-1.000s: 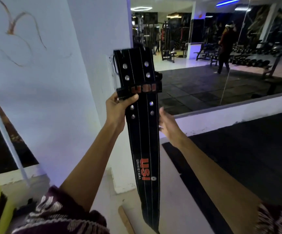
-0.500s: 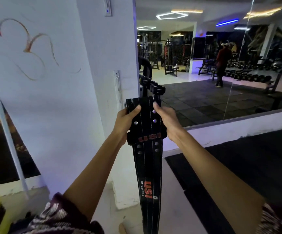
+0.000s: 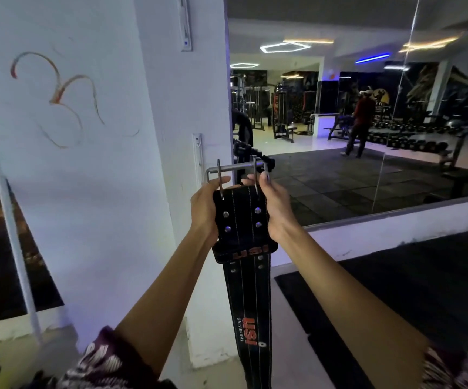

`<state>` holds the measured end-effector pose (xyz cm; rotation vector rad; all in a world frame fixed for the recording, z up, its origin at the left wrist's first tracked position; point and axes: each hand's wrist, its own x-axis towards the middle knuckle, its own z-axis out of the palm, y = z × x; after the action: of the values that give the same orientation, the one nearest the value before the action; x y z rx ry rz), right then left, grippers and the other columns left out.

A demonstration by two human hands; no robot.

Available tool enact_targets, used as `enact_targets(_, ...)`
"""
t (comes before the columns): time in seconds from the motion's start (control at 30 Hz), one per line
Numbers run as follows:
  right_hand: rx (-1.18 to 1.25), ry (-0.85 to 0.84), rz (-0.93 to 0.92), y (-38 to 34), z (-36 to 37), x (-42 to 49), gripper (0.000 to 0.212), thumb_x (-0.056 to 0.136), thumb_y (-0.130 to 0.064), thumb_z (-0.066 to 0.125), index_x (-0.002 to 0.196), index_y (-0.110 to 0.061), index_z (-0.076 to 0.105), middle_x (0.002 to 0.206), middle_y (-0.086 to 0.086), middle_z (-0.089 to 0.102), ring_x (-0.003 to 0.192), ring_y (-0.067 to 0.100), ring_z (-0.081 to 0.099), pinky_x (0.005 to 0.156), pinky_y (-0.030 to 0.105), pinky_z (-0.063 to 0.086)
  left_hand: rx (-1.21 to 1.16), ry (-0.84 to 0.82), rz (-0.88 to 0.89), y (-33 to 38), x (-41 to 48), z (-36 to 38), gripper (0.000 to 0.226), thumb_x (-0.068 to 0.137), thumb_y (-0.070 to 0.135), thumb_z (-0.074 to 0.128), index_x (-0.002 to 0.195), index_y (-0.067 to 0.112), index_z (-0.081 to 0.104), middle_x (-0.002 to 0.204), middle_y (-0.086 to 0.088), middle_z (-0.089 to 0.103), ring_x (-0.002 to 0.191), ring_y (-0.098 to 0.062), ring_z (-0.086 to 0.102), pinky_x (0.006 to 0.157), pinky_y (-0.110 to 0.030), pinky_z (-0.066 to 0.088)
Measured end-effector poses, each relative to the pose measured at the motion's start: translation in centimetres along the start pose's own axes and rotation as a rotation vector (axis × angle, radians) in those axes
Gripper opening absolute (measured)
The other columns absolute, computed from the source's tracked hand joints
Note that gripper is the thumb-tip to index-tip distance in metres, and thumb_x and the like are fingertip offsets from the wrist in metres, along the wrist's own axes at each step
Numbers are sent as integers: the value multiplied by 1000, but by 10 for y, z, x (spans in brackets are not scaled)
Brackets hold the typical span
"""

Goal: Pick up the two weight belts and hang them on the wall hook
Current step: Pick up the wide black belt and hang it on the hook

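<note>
A black weight belt (image 3: 242,220) is held upright in front of the corner of a white pillar (image 3: 171,108), its long strap hanging straight down between the forearms towards the floor. Its upper end is gripped from both sides: the left hand (image 3: 203,209) is closed around the left edge, and the right hand (image 3: 276,209) is closed around the right edge, with the fingertips (image 3: 263,175) pinched at the metal buckle (image 3: 237,171). The buckle's two prongs are seen standing above the belt's top edge. A white hook bracket (image 3: 198,158) is fixed on the pillar just left of the buckle, apart from it. A second dark belt (image 3: 244,148) appears just behind the buckle, at the mirror's (image 3: 367,136) left edge; how it is supported cannot be told.
</note>
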<state>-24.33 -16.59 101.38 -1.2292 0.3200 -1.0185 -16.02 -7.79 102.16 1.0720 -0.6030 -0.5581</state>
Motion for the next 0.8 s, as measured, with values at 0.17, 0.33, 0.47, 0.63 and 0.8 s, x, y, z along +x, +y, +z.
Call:
enact_targets(0.17,38,63,30,4,0,6,28,92,-36,49,80,-19,68,89,-1,71,93,24,62,101,56,42,81,-200,-120,8,12,-13,29,88,42,58,85,17,71,87,0,73,79,-16,66,71,-29,51)
enact_targets(0.33,49,122,77,10,3,8,29,90,-39,52,75,-21,69,89,-1,72,84,24,60,84,50,46,173,-304,-72,8,14,-24,24,88,19,50,82,19,73,89,2,69,76,-15,59,61,-25,47)
enact_targets(0.47,39,141,103,24,10,9,30,91,-37,51,74,-19,68,85,0,71,83,22,58,65,31,42,330,-88,83,-10,16,-27,16,90,14,49,75,17,52,65,5,49,60,-12,47,59,-30,41)
enact_targets(0.63,-150,54,226,18,25,16,41,86,-50,51,68,-16,66,66,-4,70,76,12,59,73,31,39,443,192,423,-27,17,-30,37,101,33,34,70,15,43,62,5,44,55,-8,42,53,-17,37)
enact_targets(0.8,-130,-170,304,12,38,27,8,86,-17,55,87,-19,63,93,1,69,88,15,60,78,29,46,487,344,455,-16,39,-39,40,101,31,33,74,6,48,62,4,47,56,-7,44,50,-14,34)
